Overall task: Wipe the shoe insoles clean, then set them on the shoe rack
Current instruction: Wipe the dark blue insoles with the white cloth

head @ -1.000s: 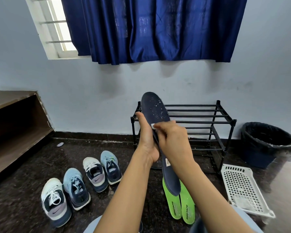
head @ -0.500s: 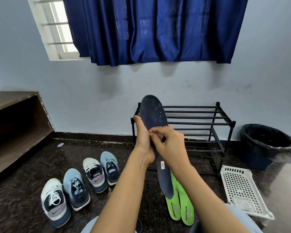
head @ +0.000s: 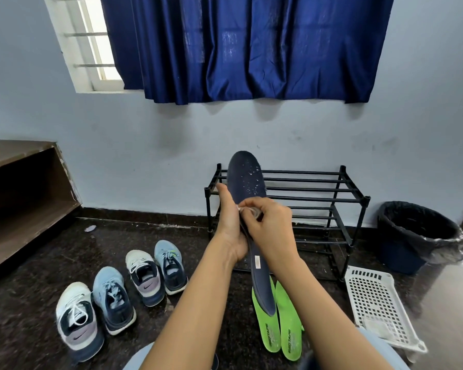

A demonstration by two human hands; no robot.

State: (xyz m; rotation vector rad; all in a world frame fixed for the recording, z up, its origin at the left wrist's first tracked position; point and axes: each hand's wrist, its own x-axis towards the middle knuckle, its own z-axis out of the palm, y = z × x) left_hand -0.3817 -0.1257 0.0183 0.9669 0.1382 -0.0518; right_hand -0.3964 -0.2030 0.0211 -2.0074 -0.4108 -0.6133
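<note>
Both bare forearms reached forward and upward from the bottom of the view, meeting at the middle. The left hand (head: pixel 231 233) gripped the dark insole (head: pixel 247 182) from behind, thumb upright along its left edge. The right hand (head: pixel 271 231) lay across its front, fingers curled, pinching a small white wipe (head: pixel 243 210) against it.

Single head-worn wide-angle view here, aimed forward and down, facing the wall (head: pixel 145 156), low over the floor (head: pixel 38 263); shoe rack (head: pixel 318 198) near, at three o'clock of centre, curtain (head: pixel 251 49) at twelve.
</note>
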